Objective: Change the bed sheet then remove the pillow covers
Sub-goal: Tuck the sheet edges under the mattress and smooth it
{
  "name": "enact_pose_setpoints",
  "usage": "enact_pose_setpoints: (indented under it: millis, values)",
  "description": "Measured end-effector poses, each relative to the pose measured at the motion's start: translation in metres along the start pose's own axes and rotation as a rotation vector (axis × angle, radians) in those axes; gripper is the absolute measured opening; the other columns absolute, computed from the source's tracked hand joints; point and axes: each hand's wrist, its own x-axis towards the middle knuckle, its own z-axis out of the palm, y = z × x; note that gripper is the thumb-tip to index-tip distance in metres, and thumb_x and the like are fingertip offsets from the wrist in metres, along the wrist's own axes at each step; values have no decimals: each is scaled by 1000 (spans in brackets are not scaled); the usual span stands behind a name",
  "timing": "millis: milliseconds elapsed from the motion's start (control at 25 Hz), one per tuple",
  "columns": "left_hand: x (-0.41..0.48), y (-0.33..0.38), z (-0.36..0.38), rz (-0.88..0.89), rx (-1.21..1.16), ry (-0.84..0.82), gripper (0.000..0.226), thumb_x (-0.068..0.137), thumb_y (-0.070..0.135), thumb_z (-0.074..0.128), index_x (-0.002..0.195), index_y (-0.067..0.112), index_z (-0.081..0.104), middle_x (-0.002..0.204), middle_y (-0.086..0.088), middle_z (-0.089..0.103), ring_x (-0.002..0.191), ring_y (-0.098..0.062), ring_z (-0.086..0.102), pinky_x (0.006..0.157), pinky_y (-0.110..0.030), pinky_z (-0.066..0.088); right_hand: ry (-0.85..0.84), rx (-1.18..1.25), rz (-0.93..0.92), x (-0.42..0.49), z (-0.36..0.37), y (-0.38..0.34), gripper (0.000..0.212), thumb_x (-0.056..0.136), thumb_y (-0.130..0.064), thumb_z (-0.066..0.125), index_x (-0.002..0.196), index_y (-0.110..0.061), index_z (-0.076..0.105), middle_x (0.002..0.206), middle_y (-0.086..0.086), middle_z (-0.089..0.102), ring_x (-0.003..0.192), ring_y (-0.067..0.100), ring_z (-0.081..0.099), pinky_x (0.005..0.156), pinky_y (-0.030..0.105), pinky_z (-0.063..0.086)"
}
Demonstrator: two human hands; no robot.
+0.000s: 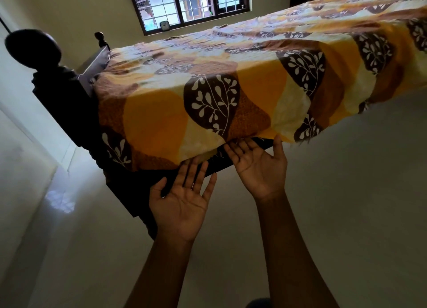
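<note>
A bed sheet (242, 83) printed with orange, cream and brown leaf shapes covers the mattress and hangs over its near side. Below the sheet's lower edge the dark wooden bed frame (129, 187) shows. My left hand (182, 199) is palm up with straight fingers, its fingertips at the sheet's hanging edge. My right hand (258, 164) is also palm up, fingers spread, with its fingertips touching the sheet's edge and the thumb against the cloth. Neither hand holds anything. No pillow is in view.
A dark bedpost with a round knob (34, 46) stands at the left corner of the bed. A barred window (184, 5) is in the far wall with a small clock (164, 25) on its sill. Pale tiled floor (346, 215) spreads in front of the bed.
</note>
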Motion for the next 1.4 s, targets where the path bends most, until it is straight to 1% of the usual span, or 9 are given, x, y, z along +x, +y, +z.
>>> enact_pose_setpoints:
  millis: [120, 240, 440, 640, 800, 920, 1120, 1240, 1400]
  values:
    - [-4, -5, 7, 75, -120, 93, 55, 88, 37, 36, 130, 3, 46, 128, -17, 57, 117, -28, 55, 94, -46, 44, 83, -36, -16, 3, 1, 6, 85, 77, -57, 56, 141, -5, 33, 134, 18, 49, 129, 29, 43, 107, 42, 35]
    - [-7, -5, 8, 86, -164, 38, 59, 80, 38, 42, 127, 3, 49, 127, -17, 58, 118, -29, 55, 98, -48, 41, 96, -29, -44, 9, 10, 20, 75, 88, -59, 35, 139, -5, 37, 135, 14, 50, 125, 26, 48, 109, 39, 34]
    - [-6, 5, -7, 38, -111, -144, 90, 48, 28, 78, 129, 4, 48, 130, -18, 56, 117, -33, 56, 94, -57, 43, 288, -177, -90, 13, 25, 19, 58, 96, -47, 35, 138, -7, 38, 137, 16, 47, 112, 24, 54, 97, 34, 43]
    - [-6, 18, -10, -16, -50, -141, 104, 37, 28, 85, 130, 4, 46, 129, -19, 56, 117, -32, 57, 90, -54, 48, 593, -280, -49, -11, 14, 27, 26, 97, -20, 43, 111, -5, 59, 98, 11, 61, 87, 18, 59, 75, 27, 50]
    - [-7, 21, -10, -27, -19, -127, 105, 32, 28, 86, 127, 1, 49, 127, -19, 58, 115, -32, 58, 89, -51, 49, 564, -256, 207, -16, 16, 59, 24, 98, -26, 44, 96, -6, 59, 90, 13, 62, 80, 20, 60, 66, 26, 52]
    - [-9, 25, -8, -32, -16, -102, 101, 33, 28, 84, 123, -2, 51, 125, -21, 59, 112, -33, 60, 84, -48, 53, 494, -186, 202, -16, 19, 69, 24, 98, -27, 44, 99, -7, 58, 84, 13, 64, 76, 19, 62, 58, 23, 54]
    - [-12, 30, 5, -12, 35, 76, 60, 71, 35, 47, 113, -7, 54, 114, -25, 63, 108, -32, 61, 85, -41, 54, 408, -77, 127, -16, 29, 70, 35, 98, -20, 40, 123, 1, 51, 101, 18, 62, 92, 23, 61, 82, 29, 50]
    - [-13, 33, 7, 4, -4, 150, 55, 87, 36, 35, 111, -9, 53, 115, -26, 61, 109, -33, 58, 88, -40, 47, 359, -20, 84, -17, 29, 73, 42, 99, -22, 38, 131, 3, 44, 118, 20, 57, 104, 26, 57, 90, 32, 46]
    - [-17, 28, 7, 18, -24, 90, 59, 73, 37, 43, 113, -5, 55, 117, -22, 62, 112, -30, 58, 90, -41, 51, 245, 21, 51, -14, 31, 81, 47, 98, -32, 34, 134, -3, 44, 131, 18, 52, 119, 25, 50, 100, 32, 39]
